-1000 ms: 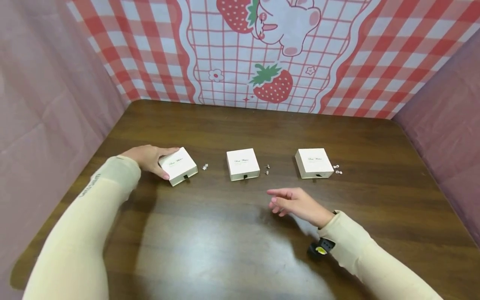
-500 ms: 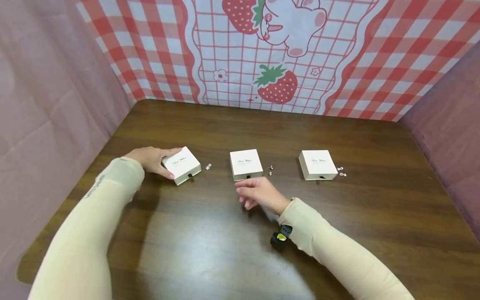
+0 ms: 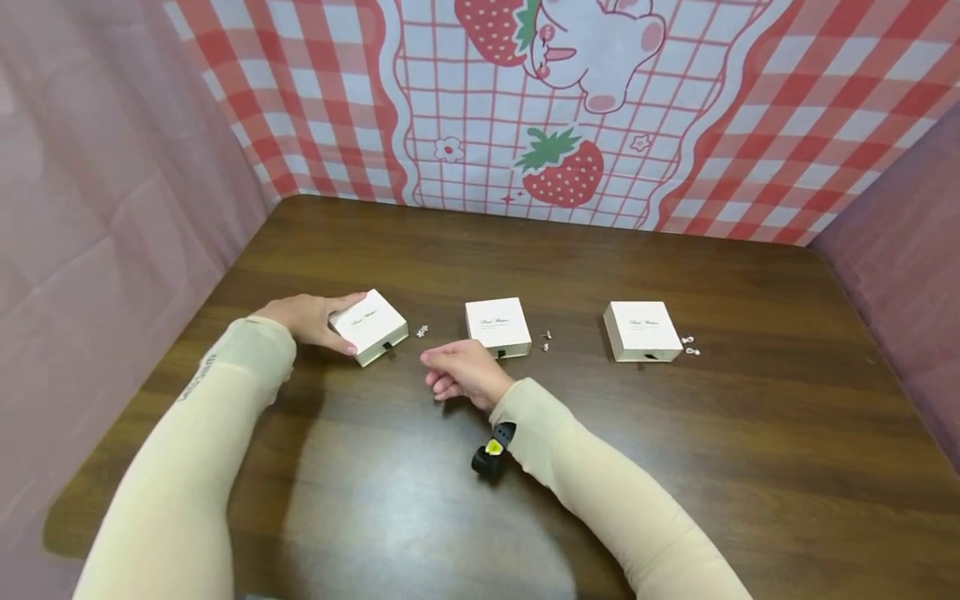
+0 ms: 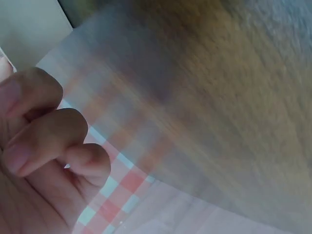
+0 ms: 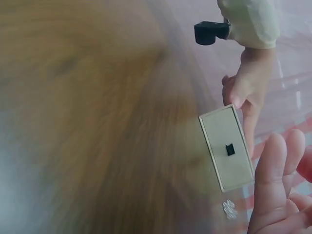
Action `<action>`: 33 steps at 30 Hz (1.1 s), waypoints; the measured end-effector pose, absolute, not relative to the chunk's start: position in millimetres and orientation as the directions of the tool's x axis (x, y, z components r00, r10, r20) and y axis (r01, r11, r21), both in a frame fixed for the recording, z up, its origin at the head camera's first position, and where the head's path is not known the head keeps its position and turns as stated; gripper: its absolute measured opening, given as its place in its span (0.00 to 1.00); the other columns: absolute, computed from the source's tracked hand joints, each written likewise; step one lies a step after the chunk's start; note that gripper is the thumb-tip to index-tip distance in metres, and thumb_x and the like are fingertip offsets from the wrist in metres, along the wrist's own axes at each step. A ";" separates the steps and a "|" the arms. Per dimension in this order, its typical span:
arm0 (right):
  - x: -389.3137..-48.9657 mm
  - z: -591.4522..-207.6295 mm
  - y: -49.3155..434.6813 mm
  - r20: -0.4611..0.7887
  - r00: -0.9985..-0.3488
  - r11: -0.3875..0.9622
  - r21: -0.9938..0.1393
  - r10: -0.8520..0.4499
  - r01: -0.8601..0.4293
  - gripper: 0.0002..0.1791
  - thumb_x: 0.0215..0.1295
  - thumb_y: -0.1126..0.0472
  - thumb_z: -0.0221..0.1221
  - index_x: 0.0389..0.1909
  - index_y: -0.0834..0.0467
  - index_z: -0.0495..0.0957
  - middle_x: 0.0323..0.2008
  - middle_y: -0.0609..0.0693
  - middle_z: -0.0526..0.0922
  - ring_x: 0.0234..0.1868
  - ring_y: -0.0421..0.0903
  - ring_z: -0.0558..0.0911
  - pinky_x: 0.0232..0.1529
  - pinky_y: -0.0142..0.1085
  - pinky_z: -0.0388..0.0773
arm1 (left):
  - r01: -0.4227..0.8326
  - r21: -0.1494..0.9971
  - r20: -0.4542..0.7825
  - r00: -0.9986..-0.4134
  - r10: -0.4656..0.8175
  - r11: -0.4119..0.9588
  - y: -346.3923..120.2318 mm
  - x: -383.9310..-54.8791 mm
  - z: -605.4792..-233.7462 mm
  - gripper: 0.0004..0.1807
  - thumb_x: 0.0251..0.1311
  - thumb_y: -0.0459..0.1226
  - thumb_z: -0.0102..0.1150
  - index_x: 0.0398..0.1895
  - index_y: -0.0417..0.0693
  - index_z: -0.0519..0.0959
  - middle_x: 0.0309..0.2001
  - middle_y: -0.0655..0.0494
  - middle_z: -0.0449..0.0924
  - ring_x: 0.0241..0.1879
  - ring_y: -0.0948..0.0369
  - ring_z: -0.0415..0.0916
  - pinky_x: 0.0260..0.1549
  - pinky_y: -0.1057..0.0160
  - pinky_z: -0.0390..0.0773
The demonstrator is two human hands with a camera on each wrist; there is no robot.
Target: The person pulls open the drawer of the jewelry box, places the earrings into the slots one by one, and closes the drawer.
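At the left of the head view, my left hand point(image 3: 311, 322) grips a small white drawer-style gift box point(image 3: 370, 327), thumb and fingers on opposite sides. A black pull tab point(image 5: 230, 149) shows on the closed drawer front in the right wrist view. Small flower-shaped silvery earrings point(image 3: 422, 331) lie just right of this box. My right hand point(image 3: 467, 372) hovers in front of the middle white box point(image 3: 497, 323), covering its lower left corner. Its fingers are loosely bent, pointing toward the left box, with nothing visible in them.
A third white box point(image 3: 642, 329) stands on the right of the brown wooden table point(image 3: 712, 467). Small stud earrings point(image 3: 546, 347) lie beside the middle box, and another pair of earrings point(image 3: 692, 352) beside the right one. A checked strawberry cloth point(image 3: 465, 179) hangs behind.
My right hand has swept left across the table, from right of the middle box to near the left box. The left hand keeps its hold on the left box.
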State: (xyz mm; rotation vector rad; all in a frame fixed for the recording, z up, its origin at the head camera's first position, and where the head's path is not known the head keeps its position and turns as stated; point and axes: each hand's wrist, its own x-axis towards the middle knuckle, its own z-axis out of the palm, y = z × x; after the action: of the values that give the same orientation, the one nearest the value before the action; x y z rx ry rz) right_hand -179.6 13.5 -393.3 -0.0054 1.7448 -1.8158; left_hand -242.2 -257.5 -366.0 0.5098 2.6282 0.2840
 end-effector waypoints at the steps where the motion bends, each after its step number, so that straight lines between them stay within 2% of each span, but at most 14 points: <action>1: -181.8 -394.7 8.6 -0.413 -0.810 0.047 -0.899 -0.417 0.435 0.17 0.68 0.68 0.52 0.52 0.77 0.72 0.14 0.47 0.75 0.11 0.34 0.72 0.17 0.26 0.74 | 0.297 0.282 -0.388 -0.835 0.391 0.912 -257.3 -241.6 -366.2 0.58 0.46 0.64 0.65 0.75 0.51 0.51 0.61 0.31 0.68 0.55 0.41 0.71 0.47 0.43 0.71; 4: -188.6 -400.2 -5.4 -0.445 -0.803 0.016 -0.878 -0.395 0.479 0.13 0.68 0.68 0.53 0.47 0.75 0.74 0.13 0.47 0.75 0.10 0.33 0.71 0.15 0.26 0.73 | 0.278 0.300 -0.389 -0.837 0.383 0.912 -256.9 -240.0 -367.2 0.57 0.47 0.64 0.65 0.75 0.50 0.50 0.61 0.31 0.68 0.55 0.42 0.71 0.49 0.43 0.70; 7: -194.2 -404.4 -16.7 -0.460 -0.808 0.025 -0.873 -0.369 0.486 0.07 0.67 0.66 0.55 0.34 0.67 0.76 0.11 0.45 0.71 0.08 0.33 0.67 0.12 0.24 0.68 | 0.264 0.319 -0.382 -0.843 0.379 0.910 -256.9 -238.7 -368.1 0.57 0.47 0.63 0.66 0.75 0.50 0.50 0.62 0.32 0.68 0.55 0.42 0.71 0.50 0.43 0.70; 10: -198.7 -407.0 -25.2 -0.477 -0.815 0.051 -0.871 -0.330 0.489 0.13 0.65 0.64 0.57 0.20 0.59 0.70 0.08 0.43 0.63 0.08 0.33 0.58 0.09 0.24 0.57 | 0.259 0.346 -0.365 -0.848 0.384 0.902 -257.2 -238.0 -369.2 0.57 0.48 0.61 0.67 0.75 0.48 0.50 0.61 0.31 0.68 0.55 0.42 0.70 0.52 0.43 0.69; 13: -202.9 -409.7 -32.4 -0.504 -0.814 0.069 -0.859 -0.289 0.508 0.20 0.63 0.63 0.59 0.14 0.56 0.64 0.07 0.42 0.55 0.08 0.35 0.52 0.09 0.26 0.48 | 0.258 0.371 -0.351 -0.850 0.392 0.892 -257.2 -237.9 -370.8 0.57 0.48 0.59 0.68 0.75 0.46 0.50 0.61 0.31 0.68 0.55 0.42 0.70 0.54 0.44 0.67; 17: -207.9 -411.5 -42.8 -0.539 -0.808 0.069 -0.839 -0.235 0.540 0.19 0.61 0.64 0.60 0.15 0.56 0.63 0.07 0.42 0.52 0.07 0.36 0.51 0.08 0.28 0.48 | 0.243 0.384 -0.359 -0.849 0.387 0.891 -257.4 -237.3 -371.5 0.56 0.49 0.58 0.68 0.75 0.46 0.49 0.61 0.29 0.67 0.56 0.41 0.70 0.54 0.44 0.67; 24: -214.5 -413.3 -56.2 -0.570 -0.801 0.060 -0.820 -0.181 0.570 0.14 0.61 0.66 0.59 0.22 0.58 0.64 0.08 0.42 0.51 0.06 0.37 0.50 0.08 0.29 0.48 | 0.210 0.338 -0.381 -0.860 0.338 0.917 -257.9 -239.3 -370.6 0.58 0.46 0.62 0.67 0.76 0.52 0.49 0.63 0.32 0.66 0.57 0.42 0.69 0.52 0.44 0.68; 29: -214.8 -414.7 -60.7 -0.575 -0.805 0.068 -0.818 -0.144 0.572 0.13 0.60 0.67 0.59 0.20 0.59 0.66 0.07 0.42 0.51 0.05 0.37 0.50 0.08 0.29 0.47 | 0.198 0.322 -0.388 -0.864 0.320 0.926 -258.3 -240.1 -370.0 0.58 0.46 0.64 0.66 0.76 0.53 0.49 0.64 0.33 0.65 0.57 0.42 0.69 0.52 0.43 0.68; 33: -213.6 -414.1 -64.5 -0.570 -0.810 0.072 -0.822 -0.137 0.566 0.16 0.59 0.68 0.59 0.18 0.58 0.63 0.06 0.42 0.50 0.05 0.37 0.49 0.07 0.29 0.47 | 0.169 0.325 -0.407 -0.863 0.299 0.930 -260.6 -239.4 -371.2 0.58 0.47 0.63 0.66 0.76 0.53 0.47 0.64 0.32 0.64 0.58 0.41 0.68 0.54 0.43 0.67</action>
State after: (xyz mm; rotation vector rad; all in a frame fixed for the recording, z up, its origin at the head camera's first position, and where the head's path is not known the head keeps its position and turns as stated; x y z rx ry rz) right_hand -213.6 -64.5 -414.1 0.4245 1.8441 -1.7909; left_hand -239.4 -260.6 -371.2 0.3371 2.6249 0.3864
